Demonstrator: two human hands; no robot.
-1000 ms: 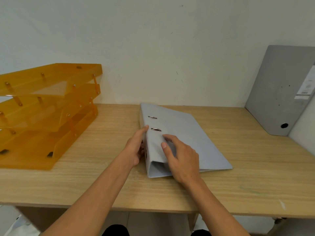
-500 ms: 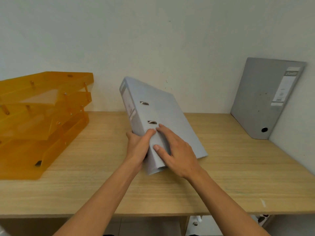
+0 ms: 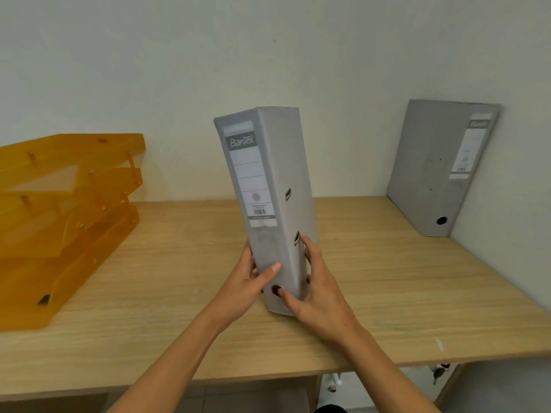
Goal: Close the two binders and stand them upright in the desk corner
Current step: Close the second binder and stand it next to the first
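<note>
A closed light grey binder [image 3: 268, 186] stands nearly upright in the middle of the desk [image 3: 179, 278], spine towards me and tilted slightly left. My left hand [image 3: 249, 289] grips its lower left side, thumb across the spine. My right hand [image 3: 313, 293] holds its lower right cover, thumb by the spine's finger hole. A second, darker grey binder [image 3: 438, 168] stands closed in the far right corner, leaning against the side wall.
A stack of orange letter trays [image 3: 59, 222] takes up the left side of the desk. A white wall runs behind the desk and another along its right edge. Bare desk lies between the two binders.
The light grey binder went from lying flat on the desk to being tipped up on its end, spine turned towards me. Both hands stayed on its lower part.
</note>
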